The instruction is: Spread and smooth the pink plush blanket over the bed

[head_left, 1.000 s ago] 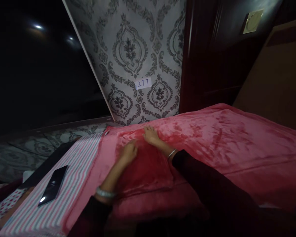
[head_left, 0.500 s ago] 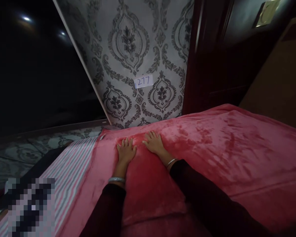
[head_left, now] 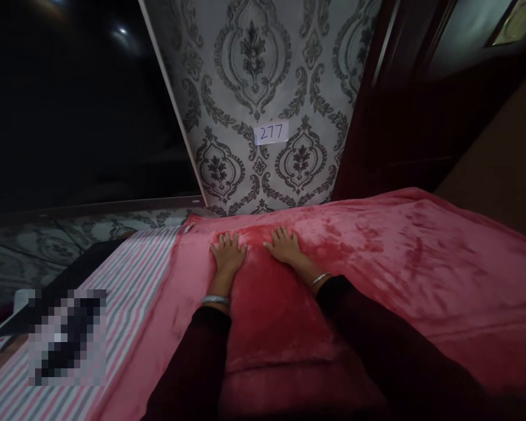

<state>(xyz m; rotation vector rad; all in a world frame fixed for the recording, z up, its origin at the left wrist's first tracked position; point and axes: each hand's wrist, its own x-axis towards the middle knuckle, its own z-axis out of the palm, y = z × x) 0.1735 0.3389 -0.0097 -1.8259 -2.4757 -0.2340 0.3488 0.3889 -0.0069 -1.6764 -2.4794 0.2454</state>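
Observation:
A plush pink-red blanket spreads over most of the lower view, with darker brushed streaks and a crease near the front. My left hand lies flat on it towards the far edge, fingers spread, a silver bangle at the wrist. To its right, my right hand also rests flat with fingers apart, and a thin bangle shows below it. Neither hand holds anything. Beside the blanket on the left runs a striped cloth in pink, grey and white.
A large dark screen stands at the left. Behind the blanket rises a patterned wall bearing a paper label marked 277. A dark red wooden door is at the right. A blurred patch covers something on the striped cloth.
The view has shifted, so the wall label and door sit further right. Both hands stay flat on the blanket, with little visible movement over it.

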